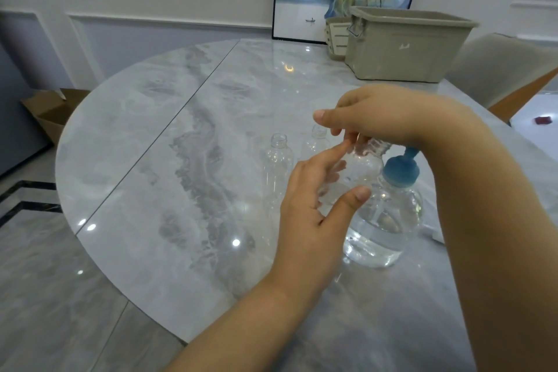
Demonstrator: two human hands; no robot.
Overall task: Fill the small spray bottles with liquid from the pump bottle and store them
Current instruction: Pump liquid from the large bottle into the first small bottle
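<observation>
1. Two small spray bottles (278,160) stand uncapped, apparently empty, just beyond the hands.
2. Left hand (314,205) loosely cups a third clear bottle (356,172); right hand (377,118) pinches at its neck.
3. Pump bottle (389,214) stands touching it, right of the grip; filling and storing remain.

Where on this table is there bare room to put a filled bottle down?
The widest bare stretch of the table lies left of the open small bottle, across the seam. More bare marble lies between the bottles and the beige bin. It is crowded around the pump bottle, where the left hand and right hand work.
</observation>
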